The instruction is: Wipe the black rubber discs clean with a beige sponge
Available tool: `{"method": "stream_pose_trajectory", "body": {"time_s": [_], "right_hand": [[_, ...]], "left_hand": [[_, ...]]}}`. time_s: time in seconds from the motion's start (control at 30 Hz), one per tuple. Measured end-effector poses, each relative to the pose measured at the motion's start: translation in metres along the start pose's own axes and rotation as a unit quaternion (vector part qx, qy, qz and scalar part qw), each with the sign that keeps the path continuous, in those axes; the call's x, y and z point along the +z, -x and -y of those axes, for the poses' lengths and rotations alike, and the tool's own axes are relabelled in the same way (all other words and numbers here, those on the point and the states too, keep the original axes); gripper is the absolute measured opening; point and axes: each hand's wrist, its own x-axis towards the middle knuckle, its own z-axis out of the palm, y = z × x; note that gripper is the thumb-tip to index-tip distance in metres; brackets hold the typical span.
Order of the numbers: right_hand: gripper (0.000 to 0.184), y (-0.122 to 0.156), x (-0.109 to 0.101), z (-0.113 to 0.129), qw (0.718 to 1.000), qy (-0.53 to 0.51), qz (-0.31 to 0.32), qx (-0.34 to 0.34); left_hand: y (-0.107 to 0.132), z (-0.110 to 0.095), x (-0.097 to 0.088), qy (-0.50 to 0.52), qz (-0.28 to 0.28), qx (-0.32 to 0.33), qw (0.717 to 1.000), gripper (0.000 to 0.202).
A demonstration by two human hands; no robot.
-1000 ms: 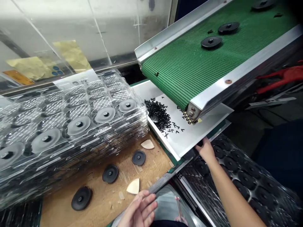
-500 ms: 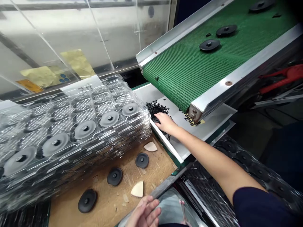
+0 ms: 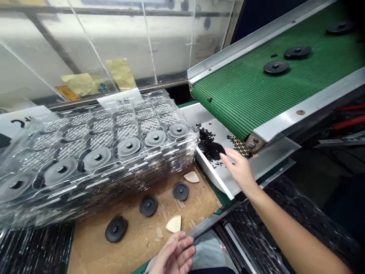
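Observation:
My right hand (image 3: 239, 167) pinches the edge of a black rounded disc (image 3: 217, 151) between thumb and fingers. It is over the white paper-lined tray (image 3: 212, 179), beside a pile of small black bits (image 3: 205, 135). Low in the view, my left hand (image 3: 176, 255) is palm up with its fingers loosely spread, holding nothing. Near it on the brown board (image 3: 128, 253) are black discs with a central stud (image 3: 116, 229) and cream wedge-shaped pieces (image 3: 174, 223).
Stacked clear plastic trays (image 3: 148, 167) stand on the left, their front row of pockets filled with discs. A green conveyor belt (image 3: 242, 95) slopes down from the upper right, carrying several discs. A sheet of round stickers (image 3: 239, 146) lies under its end.
My right hand has drawn back from the pile of black bits, with a black disc now visible in its fingers. The view has swung left; my left hand stays palm up.

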Motion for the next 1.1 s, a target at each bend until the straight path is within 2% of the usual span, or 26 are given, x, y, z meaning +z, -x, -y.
{"method": "stream_pose_trajectory", "body": {"time_s": [0.07,0.1,0.17,0.2,0.23,0.3,0.33,0.37,0.47,0.53,0.7,0.83,0.9,0.97,1.1], "right_hand": [[0.028,0.035,-0.023,0.025,0.999,0.001,-0.022,-0.032],[0.028,0.051,-0.029,0.039,0.998,-0.004,-0.008,-0.068],[0.040,0.077,-0.034,0.065,0.977,0.004,0.079,-0.200],[0.045,0.087,-0.033,0.076,0.954,0.011,0.138,-0.264],[0.049,0.096,-0.030,0.085,0.928,0.020,0.195,-0.317],[0.059,0.109,-0.022,0.097,0.886,0.027,0.276,-0.372],[0.064,0.114,-0.018,0.101,0.880,0.021,0.293,-0.374],[0.067,0.119,-0.015,0.103,0.885,0.007,0.293,-0.361],[0.072,0.129,-0.008,0.105,0.924,-0.042,0.253,-0.285],[0.075,0.133,-0.003,0.107,0.938,-0.051,0.238,-0.248],[0.079,0.136,0.011,0.124,0.928,-0.079,0.275,-0.237],[0.077,0.136,0.020,0.136,0.923,-0.063,0.288,-0.246],[0.078,0.137,0.023,0.139,0.922,-0.047,0.297,-0.245],[0.080,0.138,0.027,0.139,0.920,-0.036,0.311,-0.235],[0.080,0.140,0.031,0.137,0.900,-0.038,0.387,-0.194]], "left_hand": [[0.001,-0.003,0.014,0.019,0.052,0.003,0.998,0.021],[0.002,-0.004,0.022,0.029,0.085,0.005,0.996,0.023],[0.004,-0.005,0.038,0.067,0.143,-0.002,0.987,0.035],[0.005,-0.006,0.044,0.088,0.160,-0.004,0.983,0.039],[0.007,-0.007,0.049,0.110,0.162,0.006,0.981,0.039],[0.012,-0.010,0.054,0.163,0.148,0.020,0.975,0.037],[0.015,-0.011,0.053,0.175,0.150,0.035,0.972,0.038],[0.019,-0.013,0.051,0.180,0.157,0.050,0.970,0.039],[0.032,-0.015,0.041,0.166,0.198,0.091,0.962,0.044],[0.040,-0.015,0.035,0.159,0.217,0.099,0.958,0.047],[0.049,-0.014,0.027,0.181,0.251,0.090,0.947,0.051],[0.050,-0.014,0.022,0.205,0.251,0.100,0.941,0.050],[0.050,-0.015,0.020,0.219,0.235,0.099,0.942,0.050],[0.049,-0.015,0.020,0.232,0.189,0.093,0.949,0.046],[0.044,-0.012,0.025,0.229,0.031,0.078,0.970,0.035]]}}
